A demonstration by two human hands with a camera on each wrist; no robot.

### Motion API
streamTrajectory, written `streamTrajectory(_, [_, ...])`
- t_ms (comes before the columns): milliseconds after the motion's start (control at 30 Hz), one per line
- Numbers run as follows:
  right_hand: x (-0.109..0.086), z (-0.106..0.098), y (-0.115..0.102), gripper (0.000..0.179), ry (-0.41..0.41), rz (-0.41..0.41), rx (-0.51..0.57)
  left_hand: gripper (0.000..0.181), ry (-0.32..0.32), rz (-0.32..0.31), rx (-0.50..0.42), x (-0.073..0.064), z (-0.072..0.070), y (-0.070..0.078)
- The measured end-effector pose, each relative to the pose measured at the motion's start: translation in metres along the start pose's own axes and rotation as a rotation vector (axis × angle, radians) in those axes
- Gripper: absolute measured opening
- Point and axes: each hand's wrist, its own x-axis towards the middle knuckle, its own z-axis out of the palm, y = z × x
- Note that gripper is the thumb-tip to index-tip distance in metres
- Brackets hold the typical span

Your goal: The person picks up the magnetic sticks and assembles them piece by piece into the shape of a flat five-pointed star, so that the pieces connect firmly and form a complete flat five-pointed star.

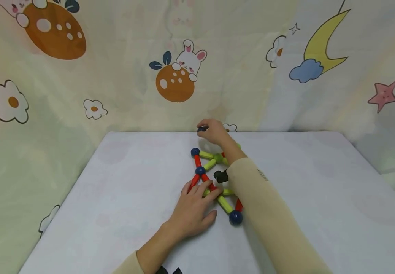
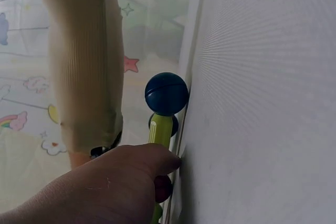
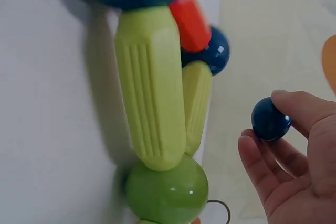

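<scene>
High at the table's far edge, my right hand pinches a dark blue ball between thumb and fingers. Below it lies a structure of red and yellow-green rods joined by balls. A green ball and two blue balls, one a far corner ball, make up its far end. My left hand rests on the near part with fingers spread, touching a red rod. Nearest me is another blue ball, at the end of a yellow-green rod. The right forearm hides the structure's right side.
The structure lies on a white table. Behind the table hangs a cloth backdrop printed with rabbits, flowers and a moon. The right sleeve crosses over the table, and a black object shows beside it.
</scene>
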Motion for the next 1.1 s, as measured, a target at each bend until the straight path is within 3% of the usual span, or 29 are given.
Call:
streamTrajectory(300, [-0.028, -0.009, 0.008, 0.036, 0.074, -0.023, 0.019, 0.058, 0.005, -0.011, 0.001, -0.001, 0.001, 0.0])
streamTrajectory(733, [-0.064, -0.03, 0.012, 0.031, 0.083, -0.08, 0.001, 0.059, 0.014, -0.007, -0.008, -0.002, 0.002, 0.002])
streamTrajectory(1100, [-0.096, -0.046, 0.023, 0.033, 0.108, -0.042, 0.027, 0.06, 0.005, -0.012, -0.017, -0.001, 0.001, 0.003])
